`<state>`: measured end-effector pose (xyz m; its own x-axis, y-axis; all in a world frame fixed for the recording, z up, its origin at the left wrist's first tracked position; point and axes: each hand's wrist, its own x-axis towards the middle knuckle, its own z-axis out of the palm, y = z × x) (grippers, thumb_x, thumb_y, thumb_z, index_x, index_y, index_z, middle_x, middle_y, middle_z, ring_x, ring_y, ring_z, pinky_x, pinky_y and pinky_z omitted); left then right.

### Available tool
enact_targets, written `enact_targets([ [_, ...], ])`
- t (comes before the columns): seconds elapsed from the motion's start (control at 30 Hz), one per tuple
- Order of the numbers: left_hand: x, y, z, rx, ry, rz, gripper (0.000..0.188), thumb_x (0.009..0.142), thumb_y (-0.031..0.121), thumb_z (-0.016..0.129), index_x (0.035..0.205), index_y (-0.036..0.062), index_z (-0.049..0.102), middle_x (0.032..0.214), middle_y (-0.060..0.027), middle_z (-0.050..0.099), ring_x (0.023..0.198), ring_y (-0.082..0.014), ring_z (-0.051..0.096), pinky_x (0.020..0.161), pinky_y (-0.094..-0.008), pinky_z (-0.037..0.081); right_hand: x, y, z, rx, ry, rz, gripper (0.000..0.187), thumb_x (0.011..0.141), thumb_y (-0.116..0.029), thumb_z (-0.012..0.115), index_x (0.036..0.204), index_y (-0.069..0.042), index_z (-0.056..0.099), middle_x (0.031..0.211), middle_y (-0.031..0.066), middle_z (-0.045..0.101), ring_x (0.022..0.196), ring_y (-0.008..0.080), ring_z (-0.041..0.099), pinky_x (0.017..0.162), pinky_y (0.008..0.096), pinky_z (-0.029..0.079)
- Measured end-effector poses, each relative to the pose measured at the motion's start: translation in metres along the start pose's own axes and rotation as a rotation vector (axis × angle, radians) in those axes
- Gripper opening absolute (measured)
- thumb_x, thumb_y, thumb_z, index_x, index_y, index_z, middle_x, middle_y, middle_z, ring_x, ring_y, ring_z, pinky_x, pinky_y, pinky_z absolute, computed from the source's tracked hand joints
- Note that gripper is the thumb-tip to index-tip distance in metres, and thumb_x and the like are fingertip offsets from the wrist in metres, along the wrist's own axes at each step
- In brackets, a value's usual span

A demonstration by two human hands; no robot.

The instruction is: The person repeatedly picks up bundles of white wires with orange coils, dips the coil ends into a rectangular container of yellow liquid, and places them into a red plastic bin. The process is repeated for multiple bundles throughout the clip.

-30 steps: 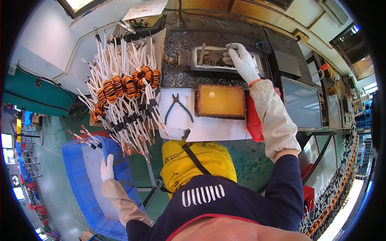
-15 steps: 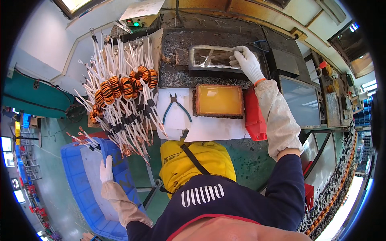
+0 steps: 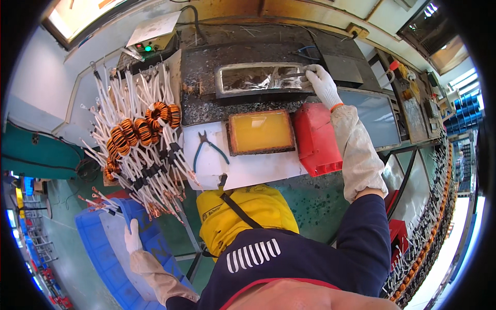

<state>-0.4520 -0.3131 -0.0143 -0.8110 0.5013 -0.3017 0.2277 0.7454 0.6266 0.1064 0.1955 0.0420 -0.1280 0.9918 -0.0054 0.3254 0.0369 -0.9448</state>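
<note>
My right hand [image 3: 320, 84], in a white glove, pinches a thin grey strip [image 3: 293, 75] at the right end of a long metal pot [image 3: 223, 82]. The strip reaches over the pot's shiny, liquid-looking surface, where a wrinkled film [image 3: 273, 77] gathers towards the right. Low on the left, my gloved left hand [image 3: 133, 237] lies at the edge of a blue plastic bin [image 3: 95, 243], fingers stretched out, partly hidden from view. Just above it, several white wire leads [image 3: 103, 204] with copper-coloured ends hang over the bin's rim.
Orange-and-black wound ring coils [image 3: 142, 130] with white leads are heaped at left. Blue-handled cutters [image 3: 212, 148] lie on a white board [image 3: 243, 173]. Beside them stand a tray of amber material [image 3: 261, 132] and a red bin [image 3: 318, 142]. A control box [image 3: 155, 44] sits behind.
My right hand has moved right along the pot, bringing the strip into sight. The wrinkled film has shifted right with it. The whole view has turned slightly; my left hand stays at the bin.
</note>
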Motion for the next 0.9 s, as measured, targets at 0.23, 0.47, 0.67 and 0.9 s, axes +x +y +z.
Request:
enact_targets([
  [0.23,0.013,-0.024,-0.004,0.078,-0.022,-0.035,0.09,0.084,0.063,0.059,0.138,-0.0068,0.044,0.137,-0.0214,0.052,0.126,-0.0303,0.05,0.107,-0.0351,0.034,-0.001,0.013,-0.033,-0.047,0.027,-0.02,0.03,0.094,-0.018,0.052,0.116,0.002,0.055,0.095,0.0146,0.067,0.077,0.0198,0.068,0.073,0.0315,0.056],
  [0.47,0.007,-0.01,-0.004,0.127,-0.025,-0.069,0.096,0.083,0.067,0.057,0.141,-0.0081,0.04,0.142,-0.024,0.046,0.132,-0.0326,0.044,0.111,-0.0359,0.03,-0.011,0.005,-0.047,0.009,0.071,0.045,0.03,0.095,-0.018,0.051,0.117,0.001,0.055,0.094,0.0144,0.068,0.077,0.0198,0.069,0.072,0.0311,0.056],
  [0.67,0.015,-0.021,-0.004,0.082,-0.056,-0.037,0.092,0.084,0.065,0.057,0.14,-0.0077,0.042,0.14,-0.0235,0.049,0.129,-0.0321,0.046,0.109,-0.0358,0.032,-0.012,0.006,-0.064,-0.055,0.077,0.069,0.028,0.098,-0.017,0.048,0.119,0.0,0.054,0.094,0.0125,0.067,0.077,0.0176,0.067,0.072,0.0304,0.056],
  [0.9,0.008,-0.01,-0.004,0.06,-0.066,-0.005,0.086,0.087,0.061,0.057,0.138,-0.0067,0.044,0.137,-0.0218,0.052,0.126,-0.0305,0.049,0.107,-0.035,0.034,-0.015,0.01,-0.075,-0.083,0.122,0.021,0.028,0.095,-0.018,0.05,0.116,0.0,0.057,0.093,0.0135,0.069,0.077,0.019,0.069,0.071,0.0306,0.055],
])
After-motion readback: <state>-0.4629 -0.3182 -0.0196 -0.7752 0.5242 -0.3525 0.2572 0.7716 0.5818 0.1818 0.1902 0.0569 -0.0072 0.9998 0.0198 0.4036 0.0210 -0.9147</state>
